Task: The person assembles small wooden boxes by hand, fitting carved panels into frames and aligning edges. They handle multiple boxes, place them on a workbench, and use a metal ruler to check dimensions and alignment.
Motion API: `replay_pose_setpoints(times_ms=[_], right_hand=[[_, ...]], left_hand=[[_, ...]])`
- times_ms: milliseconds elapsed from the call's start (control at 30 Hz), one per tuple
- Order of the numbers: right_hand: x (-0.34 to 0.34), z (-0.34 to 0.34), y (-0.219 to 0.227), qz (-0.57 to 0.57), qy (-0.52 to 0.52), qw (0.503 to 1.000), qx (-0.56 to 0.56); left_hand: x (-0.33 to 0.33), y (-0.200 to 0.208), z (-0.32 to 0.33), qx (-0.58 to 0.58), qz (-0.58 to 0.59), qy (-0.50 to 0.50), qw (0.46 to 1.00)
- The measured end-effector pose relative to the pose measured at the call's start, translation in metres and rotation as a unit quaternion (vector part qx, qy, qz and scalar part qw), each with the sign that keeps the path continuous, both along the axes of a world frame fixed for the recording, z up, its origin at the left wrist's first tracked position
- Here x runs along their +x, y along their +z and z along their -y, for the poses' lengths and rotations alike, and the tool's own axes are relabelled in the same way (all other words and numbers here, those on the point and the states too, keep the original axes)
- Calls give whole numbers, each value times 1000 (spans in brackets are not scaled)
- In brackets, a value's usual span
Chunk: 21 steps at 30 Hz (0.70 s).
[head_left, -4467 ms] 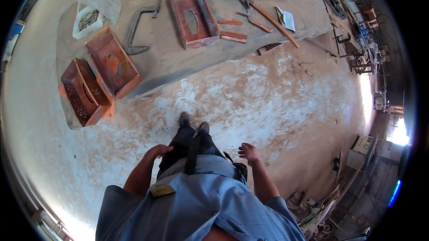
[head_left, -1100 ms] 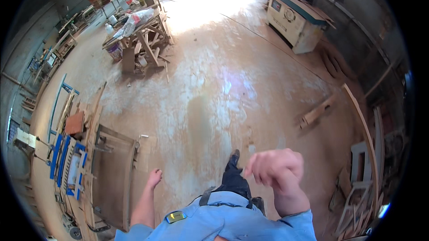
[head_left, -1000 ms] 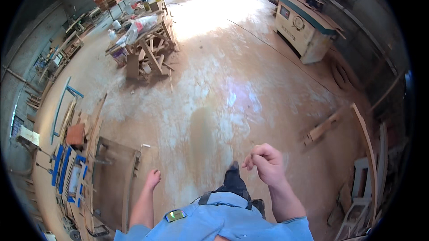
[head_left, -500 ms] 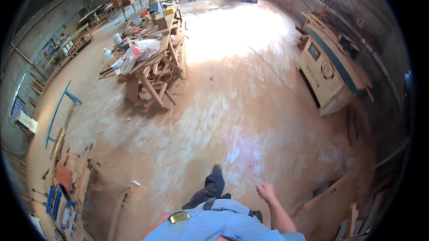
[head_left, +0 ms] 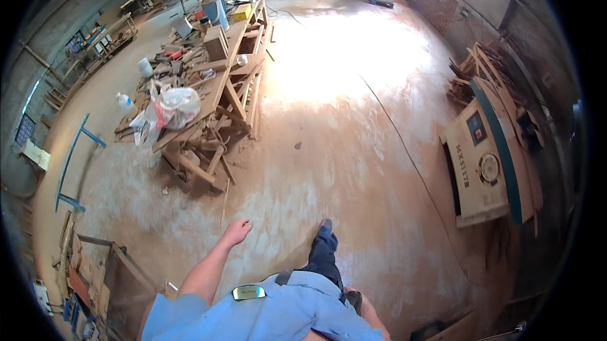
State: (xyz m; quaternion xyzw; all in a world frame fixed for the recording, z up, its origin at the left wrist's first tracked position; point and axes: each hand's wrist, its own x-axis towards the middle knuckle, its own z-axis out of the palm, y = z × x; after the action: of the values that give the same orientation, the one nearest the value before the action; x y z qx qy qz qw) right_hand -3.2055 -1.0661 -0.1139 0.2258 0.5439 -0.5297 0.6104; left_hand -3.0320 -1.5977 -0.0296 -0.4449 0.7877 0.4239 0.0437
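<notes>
My left hand swings forward over the dusty floor with its fingers curled in, and nothing shows in them. The nearest thing ahead of it is a thin wood strip lying by the workbench. Down at my right hip hangs my right hand, next to a dark item at my waist. Its fingers are mostly hidden there. One dark-trousered leg is stepping forward below my blue shirt.
A cluttered wooden workbench with a plastic bag stands ahead left. To the right is a cream and green machine. A cable runs along the floor. A blue stand and wood scraps lie left.
I have walked forward, so the workbench and machine look nearer. My left hand has come forward into view, while my right hand has swung back to my hip.
</notes>
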Motion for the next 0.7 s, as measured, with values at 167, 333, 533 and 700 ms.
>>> replay_pose_setpoints(times_ms=[167,333,533,700], right_hand=[[-183,156,39,-36,222,974,12],[-336,261,81,-32,295,954,52],[-557,429,43,-54,88,994,-25],[-671,558,113,-227,117,956,143]], left_hand=[[-49,-18,49,61,135,-12,989],[-115,-21,67,166,209,59,962],[-209,-93,151,257,156,121,946],[-389,-136,328,234,158,3,959]])
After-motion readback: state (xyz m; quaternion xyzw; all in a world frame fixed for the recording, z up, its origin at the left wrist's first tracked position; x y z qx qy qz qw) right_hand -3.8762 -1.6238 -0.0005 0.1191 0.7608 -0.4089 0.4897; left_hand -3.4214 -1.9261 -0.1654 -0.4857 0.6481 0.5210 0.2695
